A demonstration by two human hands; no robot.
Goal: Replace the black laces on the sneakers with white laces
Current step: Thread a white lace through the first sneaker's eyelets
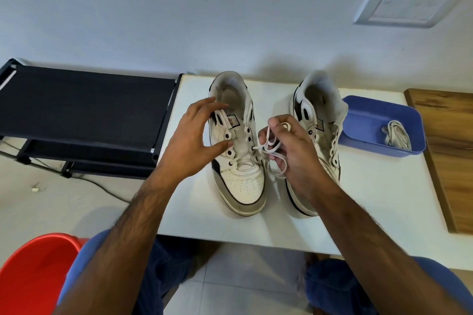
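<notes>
Nearest, the left hand (190, 143) is spread, thumb at the left sneaker's (236, 146) eyelets and fingers by its collar; the right hand (289, 151) pinches a looped white lace (271, 147) that runs into that sneaker's lower eyelets. Both sneakers stand side by side, toes toward the worktop's (371, 199) near edge, heels near its far edge — the right sneaker (317, 115) is partly hidden behind the right hand. A blue tray (363, 120) sits just beside the right sneaker toward the far right corner, holding a bundled second lace (398, 135).
</notes>
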